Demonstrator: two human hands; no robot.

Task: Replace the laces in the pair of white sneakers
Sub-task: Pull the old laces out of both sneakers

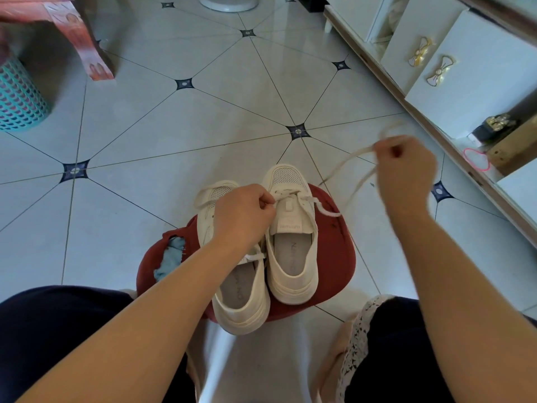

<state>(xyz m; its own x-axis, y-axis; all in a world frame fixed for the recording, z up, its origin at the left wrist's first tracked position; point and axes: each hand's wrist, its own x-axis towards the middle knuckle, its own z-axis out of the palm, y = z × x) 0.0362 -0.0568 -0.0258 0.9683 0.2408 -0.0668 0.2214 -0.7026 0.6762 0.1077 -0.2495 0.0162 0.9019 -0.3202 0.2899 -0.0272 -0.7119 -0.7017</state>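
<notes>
In the lower centre of the frame, the pair of white mesh-toed sneakers [290,257] sits side by side on a red round cushion [334,257]. The left hand [244,216] pinches the lacing at the eyelets of the sneaker nearer the frame's right. The right hand [406,170], raised at mid right and blurred, pinches a flat off-white cotton lace [360,150] that runs back to that shoe. The lace looks limp, light and a little grippy, so it is probably best held near its tip. The shoes look light and likely to slide, so one needs steadying at the tongue.
</notes>
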